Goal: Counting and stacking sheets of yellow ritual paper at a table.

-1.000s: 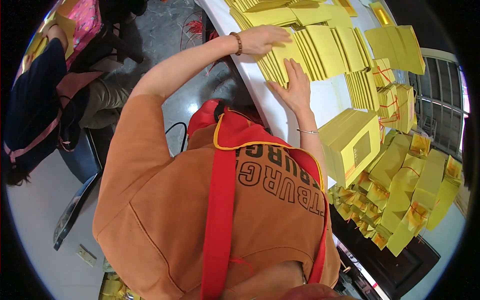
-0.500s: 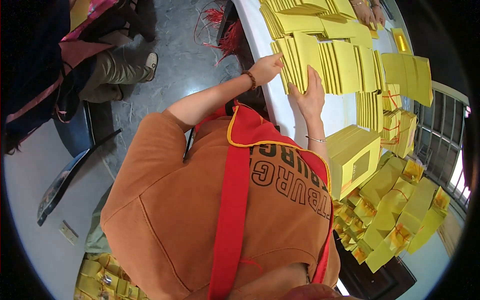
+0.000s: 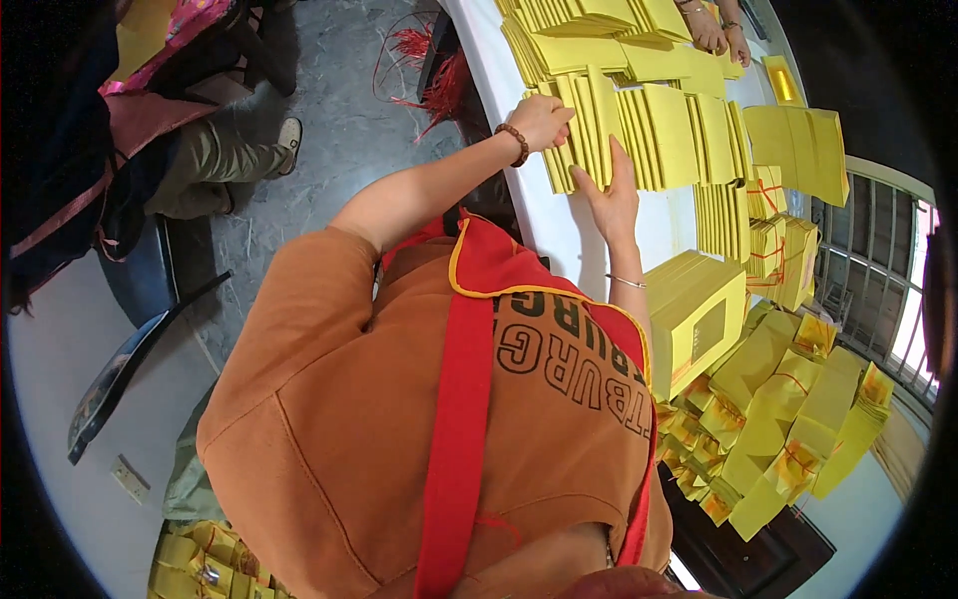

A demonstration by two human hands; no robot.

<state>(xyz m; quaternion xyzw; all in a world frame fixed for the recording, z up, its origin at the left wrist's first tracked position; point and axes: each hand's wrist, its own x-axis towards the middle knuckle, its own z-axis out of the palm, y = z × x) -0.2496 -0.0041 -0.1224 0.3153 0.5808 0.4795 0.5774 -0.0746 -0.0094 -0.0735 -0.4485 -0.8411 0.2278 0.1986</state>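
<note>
A row of folded yellow paper packets (image 3: 666, 135) lies overlapped on the white-covered table (image 3: 559, 222). At the row's left end is my left hand (image 3: 542, 122), wearing a beaded bracelet. Its fingers are curled together at the packets' edges, closed on a packet; the fingertips are partly hidden. My right hand (image 3: 611, 197), with a thin bangle at its wrist, comes from the near side. Its thumb and straight fingers sit on either side of several packets in the same row, gripping them at their near ends.
More yellow packets (image 3: 574, 55) fill the table beyond. A tall yellow stack (image 3: 696, 311) stands right of my forearm, beside bundles (image 3: 781, 257) tied with red string. Another person's hands (image 3: 714, 35) work at the far end. Red tassels (image 3: 446, 88) hang at the table's left; further left stands another person (image 3: 215, 150).
My left hand has shifted slightly left and curled more over the row's left end. My right hand keeps its place against the packets. The whole view has moved a little.
</note>
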